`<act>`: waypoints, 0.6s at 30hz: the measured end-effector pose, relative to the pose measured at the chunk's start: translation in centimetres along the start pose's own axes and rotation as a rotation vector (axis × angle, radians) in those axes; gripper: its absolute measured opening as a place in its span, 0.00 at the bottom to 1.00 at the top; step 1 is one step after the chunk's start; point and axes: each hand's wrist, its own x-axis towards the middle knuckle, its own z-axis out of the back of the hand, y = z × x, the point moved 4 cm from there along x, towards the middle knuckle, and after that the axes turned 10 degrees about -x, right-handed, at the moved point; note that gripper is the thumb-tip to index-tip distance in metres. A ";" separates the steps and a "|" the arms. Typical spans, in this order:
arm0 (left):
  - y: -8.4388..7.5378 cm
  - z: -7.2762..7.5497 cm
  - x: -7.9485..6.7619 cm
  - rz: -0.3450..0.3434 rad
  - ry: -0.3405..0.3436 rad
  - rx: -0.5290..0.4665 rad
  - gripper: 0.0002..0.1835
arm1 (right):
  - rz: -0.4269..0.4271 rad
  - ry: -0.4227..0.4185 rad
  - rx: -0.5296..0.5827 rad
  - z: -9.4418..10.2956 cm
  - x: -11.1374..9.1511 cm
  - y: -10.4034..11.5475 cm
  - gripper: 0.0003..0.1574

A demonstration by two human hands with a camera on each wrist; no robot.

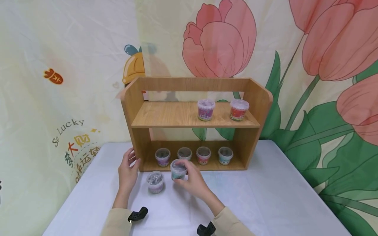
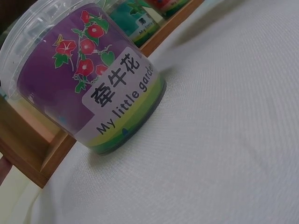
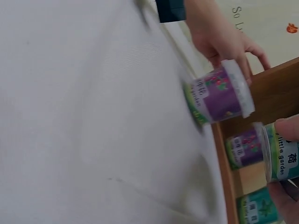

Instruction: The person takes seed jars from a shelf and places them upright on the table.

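Observation:
My right hand [image 1: 195,182] pinches a small clear-lidded plant cup with a teal label [image 1: 176,174] between thumb and fingers, just before the front edge of the wooden shelf [image 1: 168,116]. Left of it, a purple-labelled plant cup [image 1: 155,184] stands on the white cloth; in the left wrist view this purple cup [image 2: 93,79] shows red flowers and "My little garden". My left hand [image 1: 127,175] touches the shelf's left side panel with loosely bent fingers. The right wrist view shows the teal cup [image 3: 282,156] gripped near the lower shelf.
On the lower shelf are a purple cup [image 1: 162,158], a cup partly covered by my right hand's cup [image 1: 184,152], a red cup [image 1: 203,156] and a teal cup [image 1: 225,156]. The upper board bears a purple cup [image 1: 205,111] and a red cup [image 1: 238,111].

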 end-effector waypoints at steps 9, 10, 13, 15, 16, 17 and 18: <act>-0.3 -0.1 0.1 -0.006 0.003 0.010 0.34 | -0.038 0.047 -0.038 -2.5 -0.5 -1.1 0.39; -0.3 -0.1 0.1 -0.005 0.004 0.011 0.34 | -0.043 0.050 -0.040 -2.7 -0.6 -1.2 0.38; -0.3 -0.1 0.1 0.001 0.005 0.010 0.34 | -0.050 0.045 -0.040 -3.1 -0.8 -1.3 0.38; -0.3 -0.1 0.0 0.006 0.004 0.007 0.34 | -0.046 0.037 -0.048 -3.5 -0.9 -1.4 0.38; -0.3 -0.1 0.0 0.008 0.004 0.005 0.33 | -0.039 0.033 -0.049 -3.7 -0.9 -1.5 0.38; -0.2 -0.1 0.0 0.012 0.004 0.004 0.33 | -0.031 0.028 -0.053 -3.9 -0.9 -1.5 0.38; -0.2 -0.1 -0.1 0.014 0.005 0.003 0.33 | -0.017 0.022 -0.063 -4.1 -1.0 -1.6 0.38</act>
